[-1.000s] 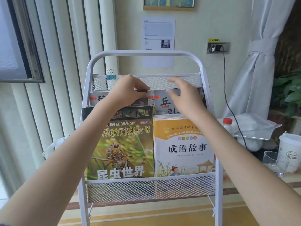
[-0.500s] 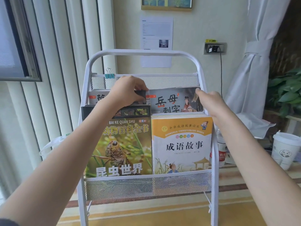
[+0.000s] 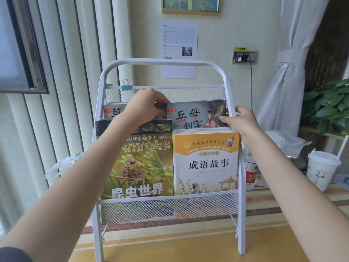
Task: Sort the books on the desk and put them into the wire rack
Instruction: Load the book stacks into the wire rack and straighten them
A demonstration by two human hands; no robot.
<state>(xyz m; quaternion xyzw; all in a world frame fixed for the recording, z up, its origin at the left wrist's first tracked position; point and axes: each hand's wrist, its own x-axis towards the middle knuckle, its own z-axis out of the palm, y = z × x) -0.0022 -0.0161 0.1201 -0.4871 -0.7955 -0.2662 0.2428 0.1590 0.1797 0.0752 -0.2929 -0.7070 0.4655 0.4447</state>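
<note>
Wire rack (image 3: 232, 95): near tier holds two books; far tier filling. Left hand (image 3: 143, 108) pinches a dark book; right hand (image 3: 239, 121) grips grey book (image 3: 194, 115). Sorting nearly finished.

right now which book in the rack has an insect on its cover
The front-left book, green with a grasshopper-like insect. The orange-and-white book beside it and the grey book behind show drawn figures instead.

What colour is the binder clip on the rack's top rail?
Teal, with silver wire handles: binder clip, seen in the head view.
</note>
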